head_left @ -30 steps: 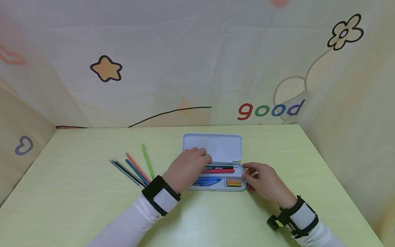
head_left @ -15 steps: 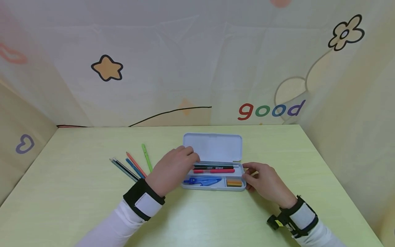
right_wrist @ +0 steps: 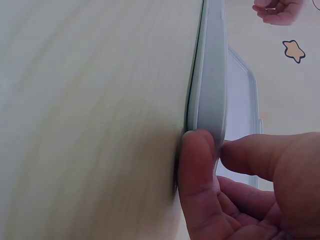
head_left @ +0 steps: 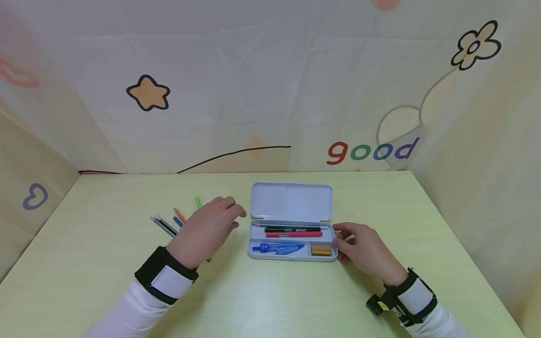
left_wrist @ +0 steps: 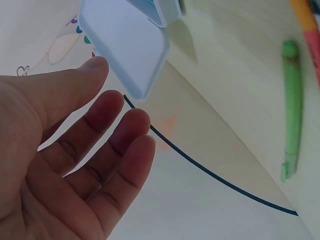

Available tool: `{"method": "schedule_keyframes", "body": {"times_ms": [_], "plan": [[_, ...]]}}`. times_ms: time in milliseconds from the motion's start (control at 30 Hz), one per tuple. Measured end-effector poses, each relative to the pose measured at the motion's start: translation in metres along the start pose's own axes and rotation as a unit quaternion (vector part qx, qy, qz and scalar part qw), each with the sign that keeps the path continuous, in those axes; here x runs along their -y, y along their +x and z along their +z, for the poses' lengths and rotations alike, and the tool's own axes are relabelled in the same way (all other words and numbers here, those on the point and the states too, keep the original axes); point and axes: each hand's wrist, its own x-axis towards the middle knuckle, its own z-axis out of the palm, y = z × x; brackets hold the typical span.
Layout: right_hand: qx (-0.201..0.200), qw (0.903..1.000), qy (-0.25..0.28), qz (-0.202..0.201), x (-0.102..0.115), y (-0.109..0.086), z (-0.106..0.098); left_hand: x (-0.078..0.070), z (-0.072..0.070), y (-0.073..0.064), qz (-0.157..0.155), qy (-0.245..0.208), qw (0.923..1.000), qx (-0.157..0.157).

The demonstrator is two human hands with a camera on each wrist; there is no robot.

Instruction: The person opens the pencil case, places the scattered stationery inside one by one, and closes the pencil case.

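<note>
An open pale-blue pencil case [head_left: 291,202] lies on the table with its lid folded back. In it are a light-blue pencil [head_left: 258,225], a black pen [head_left: 291,229], a red pen [head_left: 300,234], a blue drawing compass [head_left: 279,248] and an orange-brown block [head_left: 321,251]. My right hand [head_left: 367,249] pinches the case's right end, thumb and fingertip at the edge in the right wrist view. Left of the case, my left hand [head_left: 204,230] is in the air, holding nothing, fingers loosely bent. It partly hides the loose pencils and a green pen [left_wrist: 292,100].
Several loose pencils lie left of the case, including an orange pencil [head_left: 179,214], a blue pencil [head_left: 177,221] and dark pencils [head_left: 165,226]. A printed cloth [head_left: 220,94] hangs behind the table [head_left: 270,300].
My left hand has drawn back leftward from over the pencil case toward the loose pencils, uncovering the case's left part. The right hand has stayed at the case's right end.
</note>
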Motion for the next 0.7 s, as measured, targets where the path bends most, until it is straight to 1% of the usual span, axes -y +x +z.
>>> {"method": "schedule_keyframes", "body": {"times_ms": [200, 433, 533, 700], "plan": [[0.001, 1.0, 0.002, 0.001, -0.001, 0.0, 0.0, 0.014, -0.005, -0.013, -0.015, 0.002, 0.9998, 0.008], [0.002, 1.0, 0.003, 0.003, -0.001, 0.0, 0.0, 0.034, -0.011, -0.034, -0.036, 0.005, 0.9993, 0.001], [0.002, 1.0, 0.004, 0.004, -0.001, 0.0, 0.0, 0.044, -0.012, -0.043, -0.038, 0.007, 0.9992, 0.001], [0.003, 1.0, 0.003, 0.006, -0.001, 0.0, 0.0, 0.062, -0.009, -0.057, -0.055, 0.015, 0.9983, 0.006]]}}
